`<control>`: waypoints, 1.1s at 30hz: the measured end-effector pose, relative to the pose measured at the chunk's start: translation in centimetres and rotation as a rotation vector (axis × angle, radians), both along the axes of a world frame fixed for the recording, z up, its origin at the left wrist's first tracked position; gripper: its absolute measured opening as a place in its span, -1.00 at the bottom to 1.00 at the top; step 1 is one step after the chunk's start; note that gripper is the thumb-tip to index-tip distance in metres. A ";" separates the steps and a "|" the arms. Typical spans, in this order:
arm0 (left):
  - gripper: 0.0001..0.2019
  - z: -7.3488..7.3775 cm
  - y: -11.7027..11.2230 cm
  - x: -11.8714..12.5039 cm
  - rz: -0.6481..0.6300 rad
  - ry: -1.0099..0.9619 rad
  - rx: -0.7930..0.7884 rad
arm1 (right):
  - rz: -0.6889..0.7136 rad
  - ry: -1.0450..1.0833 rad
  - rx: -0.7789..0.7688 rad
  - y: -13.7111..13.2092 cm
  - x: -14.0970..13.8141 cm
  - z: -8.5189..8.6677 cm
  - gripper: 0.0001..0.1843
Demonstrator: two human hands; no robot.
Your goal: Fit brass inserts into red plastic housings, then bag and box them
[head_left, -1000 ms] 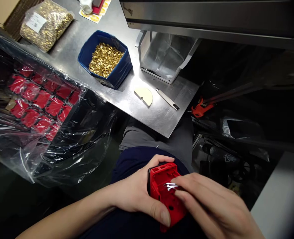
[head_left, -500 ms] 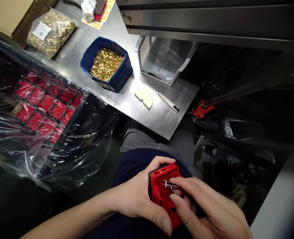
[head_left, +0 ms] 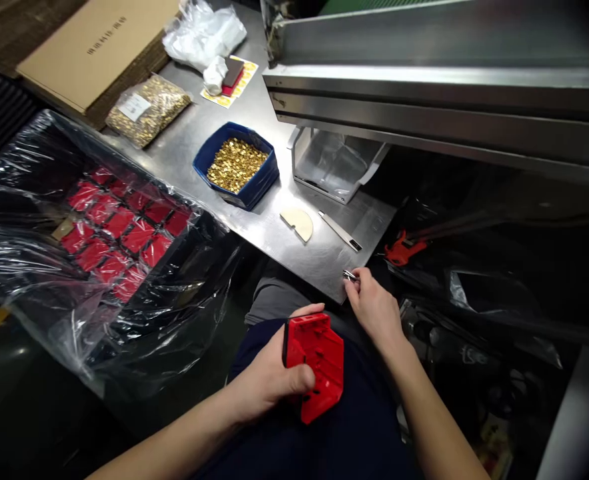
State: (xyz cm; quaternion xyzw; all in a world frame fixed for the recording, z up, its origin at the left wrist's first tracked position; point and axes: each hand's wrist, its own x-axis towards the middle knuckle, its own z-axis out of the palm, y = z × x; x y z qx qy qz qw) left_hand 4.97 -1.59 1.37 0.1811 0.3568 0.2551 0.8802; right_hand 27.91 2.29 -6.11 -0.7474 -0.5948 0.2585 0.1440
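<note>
My left hand (head_left: 274,377) is closed round a red plastic housing (head_left: 324,357) with a black edge, its thumb lying across the near side. The hollow inside of the housing, with its ribs and small holes, faces up above my lap. At the table's near right corner, my right hand (head_left: 369,297) pinches a small shiny metal tool (head_left: 350,275) that looks like a nail clipper. Beyond that hand, a white-handled tool (head_left: 340,231) and a cream half-round piece (head_left: 298,223) lie on the metal table (head_left: 319,263).
A blue bin (head_left: 262,183) holds many small brass parts. Behind it are a bag of brass parts (head_left: 149,107) and a cardboard box (head_left: 99,50). To the left, red parts (head_left: 124,227) fill a plastic-lined crate. A grey bin (head_left: 334,160) stands under a metal beam (head_left: 424,100).
My right hand has moved away from the red housing, out to the table corner, with the metal tool still pinched. The left hand keeps the housing, now turned somewhat. The camera view has shifted.
</note>
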 end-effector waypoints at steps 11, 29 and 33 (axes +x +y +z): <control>0.12 0.1 0.3 -0.3 -0.056 0.018 0.131 | 0.066 -0.065 -0.071 -1.6 -0.9 -0.1 -0.68; 0.16 -1.5 0.2 -1.8 -0.109 0.713 0.960 | -0.030 0.146 0.362 6.1 -4.3 -4.1 -0.70; 0.19 -1.5 0.2 -2.1 -0.134 0.716 0.896 | -0.024 0.131 0.421 5.8 -4.0 -4.7 -0.72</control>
